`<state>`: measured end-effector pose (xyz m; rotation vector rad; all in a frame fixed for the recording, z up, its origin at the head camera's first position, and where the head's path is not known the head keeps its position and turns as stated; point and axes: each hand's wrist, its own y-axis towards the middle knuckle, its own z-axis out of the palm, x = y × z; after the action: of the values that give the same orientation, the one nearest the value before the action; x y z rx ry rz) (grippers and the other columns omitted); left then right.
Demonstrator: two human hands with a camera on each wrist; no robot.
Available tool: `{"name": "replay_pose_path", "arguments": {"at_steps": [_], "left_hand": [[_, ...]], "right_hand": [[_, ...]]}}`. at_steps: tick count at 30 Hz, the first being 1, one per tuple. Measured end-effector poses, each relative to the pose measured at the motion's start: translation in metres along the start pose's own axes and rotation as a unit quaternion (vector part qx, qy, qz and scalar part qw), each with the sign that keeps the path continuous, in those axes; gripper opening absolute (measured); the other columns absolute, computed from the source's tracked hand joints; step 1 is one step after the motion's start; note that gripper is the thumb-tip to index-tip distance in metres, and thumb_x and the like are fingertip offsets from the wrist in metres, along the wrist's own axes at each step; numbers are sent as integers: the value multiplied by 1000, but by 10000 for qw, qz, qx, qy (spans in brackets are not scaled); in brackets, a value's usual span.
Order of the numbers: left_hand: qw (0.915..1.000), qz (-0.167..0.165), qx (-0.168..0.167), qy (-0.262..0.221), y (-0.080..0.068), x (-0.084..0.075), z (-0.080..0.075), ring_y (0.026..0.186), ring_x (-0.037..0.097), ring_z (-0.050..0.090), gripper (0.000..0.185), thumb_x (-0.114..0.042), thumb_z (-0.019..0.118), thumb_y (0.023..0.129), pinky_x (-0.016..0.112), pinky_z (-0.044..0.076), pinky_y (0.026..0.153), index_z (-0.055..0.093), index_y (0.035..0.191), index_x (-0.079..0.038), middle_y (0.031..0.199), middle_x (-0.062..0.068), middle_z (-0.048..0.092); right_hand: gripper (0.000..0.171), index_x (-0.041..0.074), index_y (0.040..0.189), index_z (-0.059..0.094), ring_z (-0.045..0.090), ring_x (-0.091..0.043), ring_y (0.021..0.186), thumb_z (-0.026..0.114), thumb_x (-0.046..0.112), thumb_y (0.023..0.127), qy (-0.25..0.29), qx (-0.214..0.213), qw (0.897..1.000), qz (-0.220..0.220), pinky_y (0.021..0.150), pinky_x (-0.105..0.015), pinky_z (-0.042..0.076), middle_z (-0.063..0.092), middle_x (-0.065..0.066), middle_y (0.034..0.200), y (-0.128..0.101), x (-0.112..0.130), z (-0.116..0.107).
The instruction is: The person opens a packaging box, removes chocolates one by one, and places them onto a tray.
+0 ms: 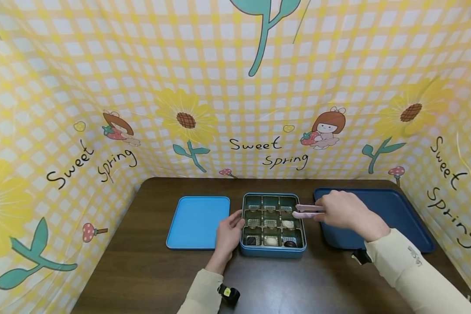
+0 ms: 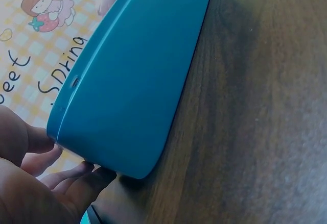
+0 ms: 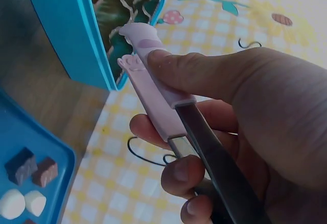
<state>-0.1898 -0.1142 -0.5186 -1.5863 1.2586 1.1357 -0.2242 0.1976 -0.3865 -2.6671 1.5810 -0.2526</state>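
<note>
A teal tin box (image 1: 273, 252) with several small compartments stands mid-table. It holds a few dark and white chocolates (image 1: 271, 240) in foil cups. My left hand (image 1: 228, 231) grips the box's left side, thumb at the rim and fingers (image 2: 76, 180) by its lower corner; the box wall (image 2: 133, 81) fills the left wrist view. My right hand (image 1: 342, 211) holds pink-tipped tongs (image 1: 307, 211) over the box's right edge. The tong tips (image 3: 134, 45) stand slightly apart with nothing between them.
A light blue tray (image 1: 198, 222) lies left of the box. A dark blue tray (image 1: 396, 213) lies to the right, under my right hand; it holds brown pieces (image 3: 31, 168) and white pieces (image 3: 23, 203). A yellow checked cloth (image 1: 235, 87) walls the table on three sides.
</note>
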Motion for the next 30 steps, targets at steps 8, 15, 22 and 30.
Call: {"name": "replay_pose_path", "arguments": {"at_steps": [8,15,22,30], "left_hand": [[10000,-34,24,-27,1,-1,-1,123,33,62,36,-15,62,102,54,50,97,64,138,-15,131,18,66],[10000,-53,37,-63,1,-1,0,123,32,62,37,-15,62,102,54,51,97,64,138,-15,131,18,66],[9999,-46,48,-114,2,-1,0,123,31,62,37,-15,63,101,53,50,98,64,138,-15,131,18,66],[9999,-57,26,-105,1,-2,0,122,32,62,37,-15,63,101,53,51,97,64,138,-14,131,18,66]], "right_hand": [[19,17,95,78,51,-12,55,78,35,89,-180,141,9997,-54,50,-31,43,59,7,67,11,9,9],[21,15,95,78,51,-13,56,79,35,88,-336,193,9990,-210,51,-35,45,61,6,69,18,14,15],[22,15,85,75,49,-13,54,78,37,88,-483,202,9984,-224,50,-32,42,57,7,64,23,21,17],[31,18,66,60,44,-13,51,78,29,88,-943,101,9947,-399,49,-30,36,48,5,57,27,32,18]]}}
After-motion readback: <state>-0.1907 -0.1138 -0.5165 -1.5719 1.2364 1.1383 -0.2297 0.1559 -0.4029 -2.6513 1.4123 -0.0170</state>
